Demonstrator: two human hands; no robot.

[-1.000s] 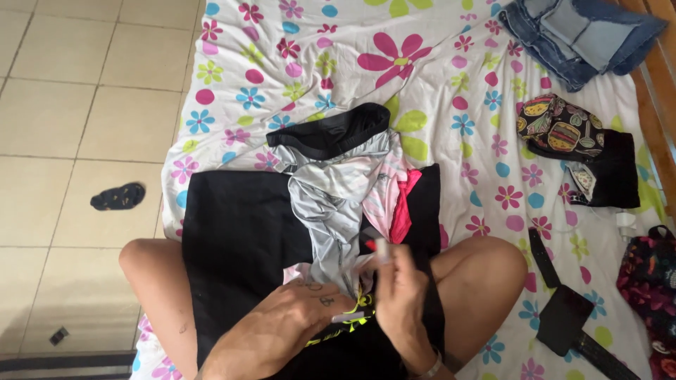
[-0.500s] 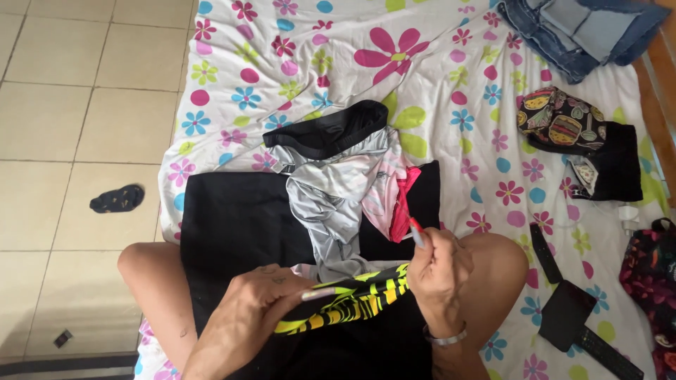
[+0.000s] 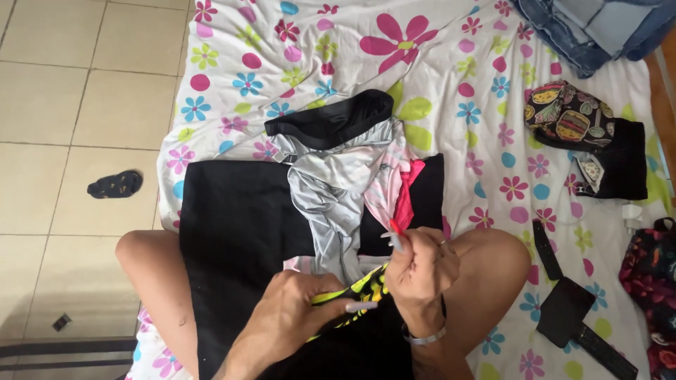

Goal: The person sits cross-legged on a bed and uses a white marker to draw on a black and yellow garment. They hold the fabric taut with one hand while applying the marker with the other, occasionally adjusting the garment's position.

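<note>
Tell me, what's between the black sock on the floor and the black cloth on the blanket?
Head view: bare floor tiles, then the flowered blanket's edge.

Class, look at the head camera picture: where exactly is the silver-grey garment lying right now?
The silver-grey garment lies mid-frame on the black cloth, just below a black waistband, with pink fabric at its right.

left hand [image 3: 289, 320] and right hand [image 3: 419, 271] pinch matt black cloth with neon-yellow print [image 3: 355, 292]. just above grip: smooth silvery satin-like garment [image 3: 334, 186], faint sheen. under it: matt black fabric [image 3: 239, 218]. beneath all: soft flowered cotton-like sheet [image 3: 451, 91]. beside sheet: glossy floor tiles [image 3: 63, 84].
</note>
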